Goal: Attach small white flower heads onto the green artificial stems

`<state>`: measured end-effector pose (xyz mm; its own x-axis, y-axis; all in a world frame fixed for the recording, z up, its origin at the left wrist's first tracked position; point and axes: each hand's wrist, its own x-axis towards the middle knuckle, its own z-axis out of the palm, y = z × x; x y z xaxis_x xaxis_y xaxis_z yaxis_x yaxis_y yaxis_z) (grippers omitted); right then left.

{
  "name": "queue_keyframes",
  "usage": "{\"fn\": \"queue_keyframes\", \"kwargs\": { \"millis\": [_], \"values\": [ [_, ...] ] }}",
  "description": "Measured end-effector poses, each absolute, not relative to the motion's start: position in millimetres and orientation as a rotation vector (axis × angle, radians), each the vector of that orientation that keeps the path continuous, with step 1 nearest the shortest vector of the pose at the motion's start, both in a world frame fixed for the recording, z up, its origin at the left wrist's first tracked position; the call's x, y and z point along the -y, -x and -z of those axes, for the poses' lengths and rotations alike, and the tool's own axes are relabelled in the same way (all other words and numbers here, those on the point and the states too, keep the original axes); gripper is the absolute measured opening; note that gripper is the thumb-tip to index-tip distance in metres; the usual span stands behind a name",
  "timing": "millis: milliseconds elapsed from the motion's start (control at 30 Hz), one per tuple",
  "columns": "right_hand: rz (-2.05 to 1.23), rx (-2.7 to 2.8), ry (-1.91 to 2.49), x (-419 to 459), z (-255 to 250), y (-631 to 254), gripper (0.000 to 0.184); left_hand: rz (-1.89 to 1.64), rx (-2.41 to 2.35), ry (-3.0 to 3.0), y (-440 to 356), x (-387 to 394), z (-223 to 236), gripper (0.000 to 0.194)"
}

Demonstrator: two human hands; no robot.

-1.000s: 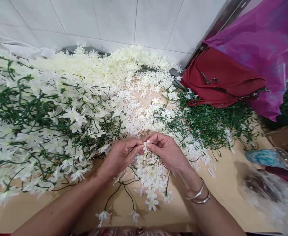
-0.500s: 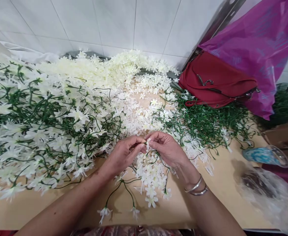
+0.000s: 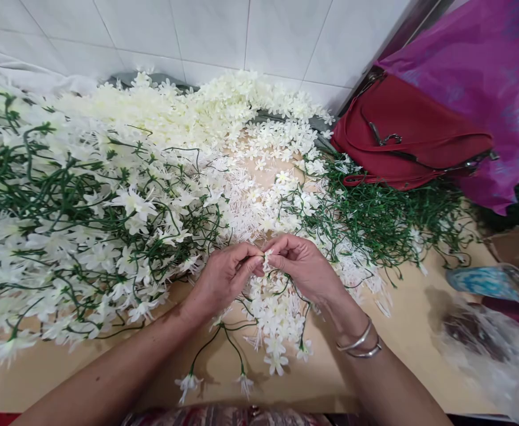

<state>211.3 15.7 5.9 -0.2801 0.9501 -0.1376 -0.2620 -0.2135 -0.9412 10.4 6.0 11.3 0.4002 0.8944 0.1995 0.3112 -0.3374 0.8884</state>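
My left hand (image 3: 233, 271) and my right hand (image 3: 299, 265) meet at the middle of the table, fingertips pinched together. Between them is a small white artificial flower (image 3: 267, 258), with my right thumb and forefinger closed on it. My left thumb and forefinger pinch at its other side, apparently on the green stem, mostly hidden by the fingers. Loose white petal pieces (image 3: 281, 319) lie under and in front of my hands. Green stems with white blooms (image 3: 189, 384) stick out toward the table's front edge.
Finished-looking white flowers on green stems (image 3: 86, 236) heap up at left. Cream blossoms (image 3: 188, 112) pile along the tiled wall. Bare green stems (image 3: 375, 213) lie at right below a red bag (image 3: 414, 136). A blue-and-white cup (image 3: 485, 281) and a clear plastic bag (image 3: 490, 349) sit far right.
The view has shifted slightly, so the red bag and cup appear farther right. Both hands keep pinching the small flower in almost the same place.
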Motion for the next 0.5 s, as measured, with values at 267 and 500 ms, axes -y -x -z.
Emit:
{"fn": "queue_keyframes", "kwargs": {
  "millis": [267, 500],
  "values": [
    [-1.657, 1.083, 1.001, -14, -10, -213, 0.022, -0.893, -1.012, -1.840, -11, -8, -15, 0.015],
    [-1.662, 0.861, 0.926, -18, -16, -215, 0.031, -1.051, -1.007, -1.677, -14, -5, -16, 0.028]
  ]
}}
